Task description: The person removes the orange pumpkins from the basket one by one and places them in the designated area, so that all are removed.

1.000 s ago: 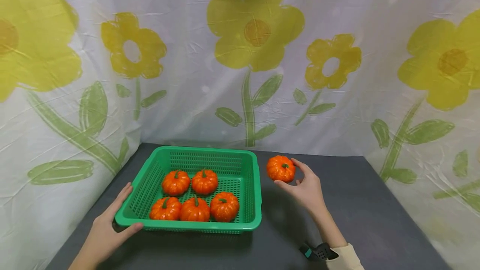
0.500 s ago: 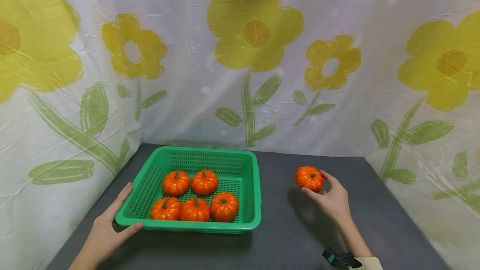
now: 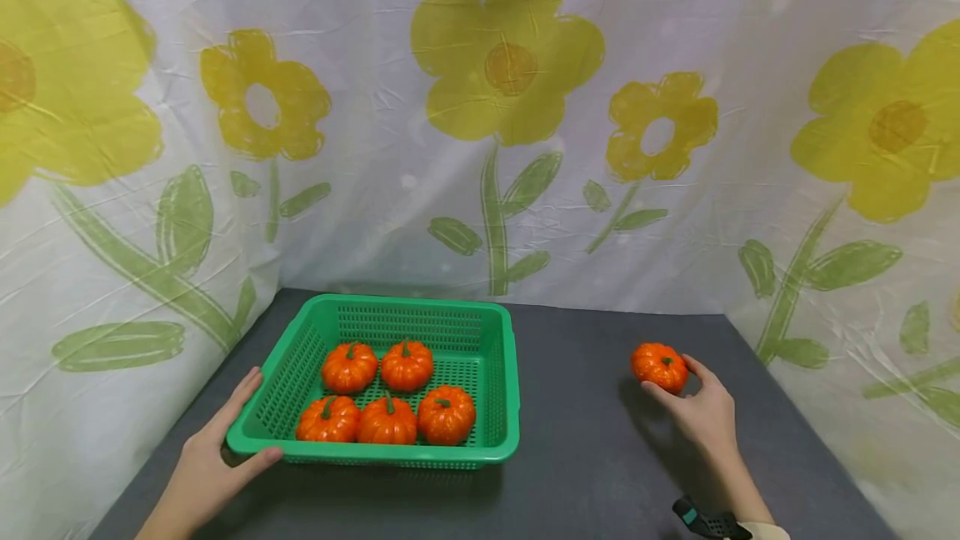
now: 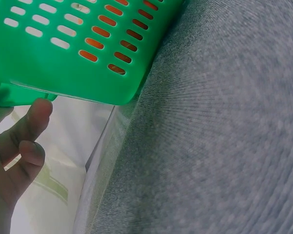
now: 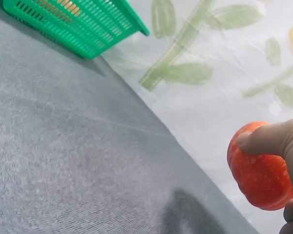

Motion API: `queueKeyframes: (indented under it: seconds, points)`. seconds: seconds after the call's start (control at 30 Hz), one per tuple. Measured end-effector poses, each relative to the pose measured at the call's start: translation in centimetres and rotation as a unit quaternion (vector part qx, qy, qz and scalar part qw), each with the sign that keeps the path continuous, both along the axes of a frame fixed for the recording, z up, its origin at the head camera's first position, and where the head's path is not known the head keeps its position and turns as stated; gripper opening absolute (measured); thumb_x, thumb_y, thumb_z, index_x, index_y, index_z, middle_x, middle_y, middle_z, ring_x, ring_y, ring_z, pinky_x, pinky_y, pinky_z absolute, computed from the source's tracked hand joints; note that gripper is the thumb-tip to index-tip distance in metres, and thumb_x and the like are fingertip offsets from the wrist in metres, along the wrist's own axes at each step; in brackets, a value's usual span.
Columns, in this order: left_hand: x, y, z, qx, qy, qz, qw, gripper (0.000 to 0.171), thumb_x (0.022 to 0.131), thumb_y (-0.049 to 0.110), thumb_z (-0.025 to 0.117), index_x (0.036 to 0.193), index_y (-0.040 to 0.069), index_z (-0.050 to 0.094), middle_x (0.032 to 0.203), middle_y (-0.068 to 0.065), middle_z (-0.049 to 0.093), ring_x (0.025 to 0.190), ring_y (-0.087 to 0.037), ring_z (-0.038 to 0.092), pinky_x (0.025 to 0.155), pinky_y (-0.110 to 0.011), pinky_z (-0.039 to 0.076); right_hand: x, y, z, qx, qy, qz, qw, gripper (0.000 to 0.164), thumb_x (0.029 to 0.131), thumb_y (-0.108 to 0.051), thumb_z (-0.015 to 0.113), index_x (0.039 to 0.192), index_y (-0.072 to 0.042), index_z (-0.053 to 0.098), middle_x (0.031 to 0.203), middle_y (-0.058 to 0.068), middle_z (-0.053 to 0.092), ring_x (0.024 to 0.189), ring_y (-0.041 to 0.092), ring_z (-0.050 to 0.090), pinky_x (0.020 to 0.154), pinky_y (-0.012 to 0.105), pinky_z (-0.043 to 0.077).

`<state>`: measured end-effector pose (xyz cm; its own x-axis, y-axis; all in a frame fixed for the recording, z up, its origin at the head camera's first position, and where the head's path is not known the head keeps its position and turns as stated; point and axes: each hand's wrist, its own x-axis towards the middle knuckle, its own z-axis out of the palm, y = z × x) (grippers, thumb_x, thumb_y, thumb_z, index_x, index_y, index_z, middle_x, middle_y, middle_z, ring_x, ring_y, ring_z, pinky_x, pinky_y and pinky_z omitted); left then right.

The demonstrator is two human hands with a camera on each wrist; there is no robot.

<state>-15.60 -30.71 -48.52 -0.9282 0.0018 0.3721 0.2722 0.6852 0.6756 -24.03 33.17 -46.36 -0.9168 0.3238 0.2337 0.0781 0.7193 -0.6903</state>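
In the head view a green plastic basket [image 3: 495, 458] stands left of centre, with several small orange pumpkins [image 3: 388, 422] inside. My left hand [image 3: 206, 461] holds its near left corner, thumb along the front rim and fingers at the left side. In the left wrist view fingertips [image 4: 39, 111] touch the underside of the rim, beside the perforated wall [image 4: 88, 80]. Off to the right, my right hand [image 3: 708, 415] pinches another orange pumpkin [image 3: 658, 367] between thumb and fingers. It hangs above the dark table, its shadow apart from it. The right wrist view shows the thumb pressed on this pumpkin [image 5: 261, 180].
A dark grey cloth-covered table [image 3: 577, 440] lies under everything. White sheeting [image 3: 360, 215] painted with yellow flowers stands behind it and at both sides. A black band [image 3: 708, 521] circles my right wrist.
My right hand has carried its pumpkin rightward, away from the basket, and slightly lower. The left hand, the basket and the pumpkins inside have stayed in place.
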Motion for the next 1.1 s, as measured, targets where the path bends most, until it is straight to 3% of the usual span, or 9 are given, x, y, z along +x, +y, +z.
queueKeyframes:
  seconds: [0.17,0.23,0.3,0.4,0.6,0.77,1.1]
  points:
    - [0.0,-0.1,0.1,0.002,0.0,0.002,1.0,0.1,0.091,0.025,0.086,0.17,0.036,0.026,0.174,0.022,0.016,0.134,0.028,0.014,0.096,-0.081,0.038,-0.8,-0.3,-0.6,0.0,-0.011,0.015,1.0,0.098,0.085,-0.048,0.088,0.156,0.005,0.047,0.137,0.034,0.061,0.056,0.023,0.048,0.067,0.033,0.046]
    - [0.0,-0.1,0.0,0.004,0.001,0.001,1.0,0.1,0.09,0.024,0.086,0.17,0.035,0.026,0.174,0.022,0.017,0.134,0.028,0.014,0.097,-0.082,0.037,-1.2,-0.4,-0.7,-0.004,-0.011,0.023,1.0,0.097,0.085,-0.047,0.088,0.156,0.006,0.046,0.145,0.035,0.056,0.075,0.035,0.061,0.08,0.044,0.054]
    - [0.0,-0.1,0.0,0.006,0.002,0.0,1.0,0.1,0.09,0.024,0.086,0.17,0.035,0.026,0.175,0.02,0.017,0.134,0.028,0.014,0.097,-0.082,0.037,-1.6,-0.5,-0.9,-0.012,-0.014,0.029,0.999,0.097,0.086,-0.046,0.088,0.157,0.006,0.045,0.149,0.034,0.053,0.106,0.045,0.064,0.097,0.057,0.053]
    - [0.0,-0.1,-0.1,0.007,0.001,0.0,1.0,0.1,0.09,0.024,0.086,0.17,0.035,0.026,0.175,0.019,0.017,0.135,0.028,0.014,0.097,-0.083,0.037,-2.3,-0.6,-1.3,-0.014,-0.02,0.038,0.999,0.096,0.088,-0.043,0.087,0.157,0.008,0.043,0.157,0.034,0.045,0.143,0.051,0.042,0.116,0.069,0.038]
    - [0.1,-0.2,-0.1,0.011,-0.001,0.001,0.9999,0.101,0.09,0.024,0.086,0.17,0.036,0.026,0.173,0.025,0.016,0.135,0.027,0.014,0.099,-0.083,0.035,-4.0,-1.3,-2.6,-0.006,-0.025,0.049,0.998,0.093,0.089,-0.039,0.085,0.156,0.011,0.043,0.156,0.036,0.045,0.144,0.053,0.042,0.117,0.069,0.037]
    - [0.0,-0.2,-0.1,0.008,0.0,0.0,1.0,0.101,0.09,0.024,0.087,0.17,0.036,0.026,0.175,0.019,0.018,0.136,0.027,0.014,0.098,-0.083,0.036,-5.3,-2.3,-3.6,-0.009,-0.018,0.056,0.998,0.091,0.089,-0.037,0.085,0.154,0.012,0.044,0.154,0.037,0.047,0.141,0.054,0.045,0.115,0.068,0.039]
    - [0.0,0.0,0.0,0.004,0.007,-0.001,1.0,0.101,0.089,0.024,0.087,0.17,0.035,0.027,0.174,0.022,0.018,0.136,0.027,0.015,0.098,-0.083,0.036,-7.4,-5.0,-3.5,-0.008,-0.011,0.072,0.997,0.091,0.087,-0.034,0.088,0.155,0.009,0.046,0.154,0.035,0.048,0.141,0.052,0.046,0.115,0.067,0.04]
